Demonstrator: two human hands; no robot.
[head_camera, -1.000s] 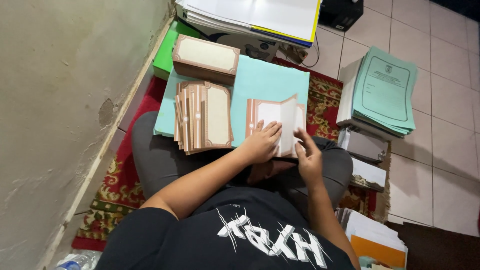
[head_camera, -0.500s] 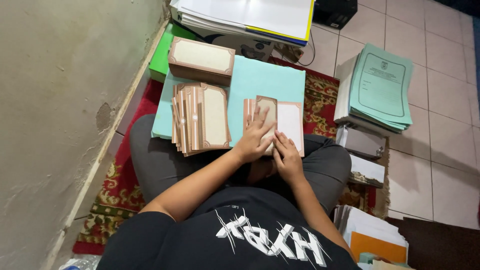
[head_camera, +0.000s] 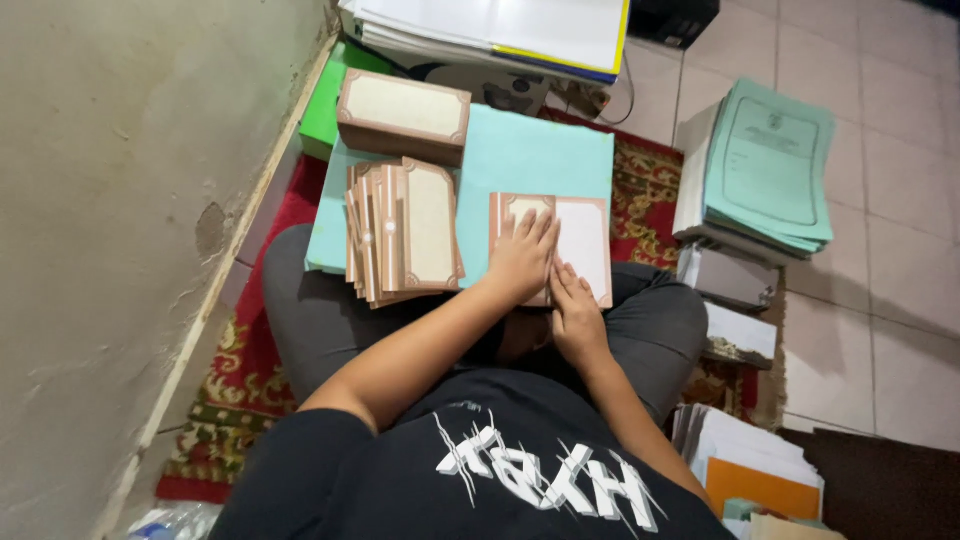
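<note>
Hands meet on a folded card (head_camera: 570, 245) with a brown ornamental border and a pale middle, which lies on a light teal board (head_camera: 540, 160) resting across the person's lap. The card sits at the board's near edge, toward its right corner. The left hand (head_camera: 522, 262) lies flat and open on the card's left half, fingers spread and pressing down. The right hand (head_camera: 575, 315) rests at the card's lower edge just beside the left, fingers stretched along the fold; it seems open rather than gripping, though the angle hides the fingertips.

On the left part of the board a fanned stack of cards (head_camera: 400, 240) of the same kind lies face up, near the folded card but apart from it. At the board's far left corner a thicker block of cards (head_camera: 403, 115) lies crosswise, partly over a green folder (head_camera: 325, 100) against the wall (head_camera: 130, 200).

Beyond the far edge sits a heap of white papers (head_camera: 490, 30) with a yellow-edged cover. To the right, on the tiled floor (head_camera: 880, 320), a pile of pale green booklets (head_camera: 765, 170) lies on top of white paper stacks. A red patterned rug (head_camera: 650, 180) shows under the board and beside the person's grey-trousered legs. More papers, one orange (head_camera: 760, 485), lie near the right knee.
</note>
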